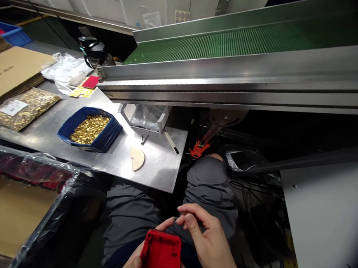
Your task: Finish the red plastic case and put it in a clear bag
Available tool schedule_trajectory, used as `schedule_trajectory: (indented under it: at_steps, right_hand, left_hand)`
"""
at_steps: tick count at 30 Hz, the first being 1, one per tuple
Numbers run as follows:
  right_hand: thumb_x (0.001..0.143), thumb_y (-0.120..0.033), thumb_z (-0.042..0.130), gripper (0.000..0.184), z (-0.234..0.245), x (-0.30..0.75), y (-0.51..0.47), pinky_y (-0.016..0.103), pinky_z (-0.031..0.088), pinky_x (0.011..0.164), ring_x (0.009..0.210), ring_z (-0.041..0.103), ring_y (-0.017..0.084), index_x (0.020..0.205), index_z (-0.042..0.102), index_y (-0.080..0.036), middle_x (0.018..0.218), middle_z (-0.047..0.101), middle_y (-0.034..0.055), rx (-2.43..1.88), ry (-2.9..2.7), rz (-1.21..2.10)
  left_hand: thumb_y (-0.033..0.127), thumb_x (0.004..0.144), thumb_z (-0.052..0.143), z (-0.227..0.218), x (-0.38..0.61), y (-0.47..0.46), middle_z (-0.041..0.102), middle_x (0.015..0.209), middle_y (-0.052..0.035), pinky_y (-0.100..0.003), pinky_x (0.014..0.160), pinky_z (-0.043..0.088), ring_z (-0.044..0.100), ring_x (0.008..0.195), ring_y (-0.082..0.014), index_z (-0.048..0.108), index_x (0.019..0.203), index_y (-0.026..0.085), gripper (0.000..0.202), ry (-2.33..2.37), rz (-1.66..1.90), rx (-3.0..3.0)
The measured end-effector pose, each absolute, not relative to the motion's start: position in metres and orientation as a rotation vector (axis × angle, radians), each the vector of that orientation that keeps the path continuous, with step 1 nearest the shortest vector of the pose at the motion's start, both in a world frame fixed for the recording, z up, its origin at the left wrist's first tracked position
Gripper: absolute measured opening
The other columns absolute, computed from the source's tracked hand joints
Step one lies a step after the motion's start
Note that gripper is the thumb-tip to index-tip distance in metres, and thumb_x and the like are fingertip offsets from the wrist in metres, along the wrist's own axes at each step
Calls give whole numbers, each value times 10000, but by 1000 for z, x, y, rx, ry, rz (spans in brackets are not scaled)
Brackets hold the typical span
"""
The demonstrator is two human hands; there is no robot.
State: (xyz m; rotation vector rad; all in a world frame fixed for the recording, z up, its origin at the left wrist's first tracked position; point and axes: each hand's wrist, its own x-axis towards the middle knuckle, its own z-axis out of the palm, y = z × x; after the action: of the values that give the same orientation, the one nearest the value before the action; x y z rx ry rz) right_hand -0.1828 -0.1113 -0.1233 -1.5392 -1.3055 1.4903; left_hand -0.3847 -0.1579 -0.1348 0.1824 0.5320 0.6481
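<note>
My left hand [133, 262] is wrapped round a red plastic housing [161, 256], an open shell with its hollow inner side facing up. Its lower end runs out of the picture. Just to the upper right of the shell, my right hand [205, 235] has thumb and fingers drawn together in a pinch; whatever is between the fingertips is too small to name. On the metal table, a blue bin [110, 135] holds many small gold-coloured metal pieces [91, 129].
On the metal table [160, 174] lie a half-round wooden piece [137, 159], nail clippers [144, 139], a white-handled tool [171, 142] and a bag of brass pieces [23, 107]. A conveyor [210, 45] crosses behind. A plastic-lined box [14, 216] stands at left, a pale panel [323, 228] at right.
</note>
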Motion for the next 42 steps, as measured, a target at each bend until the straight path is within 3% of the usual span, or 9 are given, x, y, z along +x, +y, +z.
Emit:
schedule_trajectory:
  at_steps: [3, 7, 10, 17, 24, 29, 35, 38, 42]
  right_hand:
    - [1024, -427, 518, 287, -116, -187, -108, 258, 519, 855, 927, 717, 184, 1037, 745, -253, 971, 776, 34, -1341, -1365, 1651]
    - [1017, -464, 512, 357, -127, -180, -113, 203, 462, 600, 581, 597, 123, 863, 719, -217, 592, 619, -21, -1531, -1280, 1434]
    - [1011, -489, 509, 367, -138, -171, -118, 208, 376, 494, 474, 463, 106, 864, 692, -206, 504, 463, -55, -1653, -1237, 1280]
    - [1024, -384, 512, 265, -121, -192, -112, 229, 547, 758, 842, 715, 172, 1024, 732, -235, 921, 765, 43, -1380, -1307, 1520]
    - [1003, -355, 544, 214, -124, -188, -107, 249, 501, 780, 844, 682, 176, 957, 725, -250, 878, 737, 14, -1559, -1471, 1335]
    - [978, -356, 574, 230, -112, -182, -96, 274, 486, 775, 839, 669, 191, 919, 765, -241, 890, 757, 12, -1458, -1592, 1666]
    - [891, -276, 613, 252, -116, -169, -76, 255, 413, 572, 601, 588, 161, 674, 729, -218, 664, 697, -12, -1594, -1946, 1584]
    - [865, -176, 591, 160, -118, -163, -65, 276, 459, 686, 760, 640, 188, 845, 731, -251, 839, 713, 6, -1781, -2041, 1220]
    - [940, -242, 599, 224, -97, -175, -67, 289, 497, 867, 999, 667, 200, 1122, 704, -320, 1112, 720, -1, -1528, -1898, 1580]
  left_hand:
    - [732, 755, 689, -135, -388, -156, 732, 1178, -183, -446, 981, 451, 696, 1083, -320, 145, 1602, 238, 1122, 527, 631, 166]
    - [720, 731, 725, -136, -391, -155, 728, 1174, -191, -418, 991, 429, 699, 1037, -282, 75, 1605, 216, 1200, 513, 621, 169]
    - [715, 718, 739, -139, -391, -155, 719, 1169, -207, -445, 987, 430, 702, 1027, -296, -49, 1596, 197, 1288, 491, 639, 135]
    - [693, 773, 706, -136, -396, -153, 715, 1203, -187, -478, 1027, 408, 687, 1091, -313, 83, 1608, 213, 1147, 469, 643, 152]
    - [720, 707, 751, -141, -398, -152, 735, 1126, -211, -400, 920, 426, 692, 1015, -294, 105, 1601, 152, 1241, 546, 604, 248]
    - [737, 677, 759, -157, -397, -165, 732, 1109, -220, -399, 846, 452, 704, 979, -316, 28, 1602, 169, 1308, 570, 615, 254]
    - [701, 634, 814, -168, -395, -174, 747, 1043, -176, -421, 846, 491, 715, 946, -337, 142, 1597, 203, 1275, 597, 592, 253]
    - [628, 706, 810, -168, -395, -173, 751, 992, -157, -449, 870, 500, 717, 953, -344, 176, 1593, 209, 1168, 657, 567, 243]
    - [631, 689, 819, -165, -398, -173, 730, 1044, -184, -501, 912, 492, 700, 982, -377, 265, 1576, 186, 1136, 656, 589, 240]
